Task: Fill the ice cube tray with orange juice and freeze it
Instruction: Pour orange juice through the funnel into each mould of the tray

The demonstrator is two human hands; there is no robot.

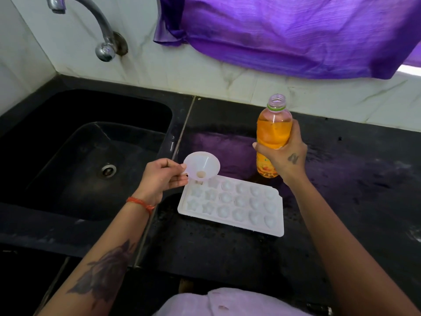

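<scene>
From the head camera, a white ice cube tray (pixel 232 205) lies flat on the black tabletop (pixel 341 201), just right of a black sink (pixel 86 156). Its moulded pockets, some star-shaped and some rounded, look empty and pale.

The left hand (pixel 159 179) holds a small white funnel (pixel 201 165) by a tab on its rim, the fingers (pixel 180 177) pinched on that tab. The funnel sits upright over the tray's far left corner; whether its spout touches the tray cannot be told.

The right hand (pixel 283 153) is wrapped around an uncapped plastic bottle (pixel 273 133) of orange juice, its fingers closed on the lower half of the bottle. The bottle stands upright just beyond the tray's far edge, nearly full, with its open mouth at the top. Whether its base rests on the tabletop cannot be told.

A red thread band (pixel 141 202) circles the left wrist. A chrome tap (pixel 100 30) curves out from the white tiled wall above the sink, and a purple cloth (pixel 296 30) hangs over the wall behind the bottle.
</scene>
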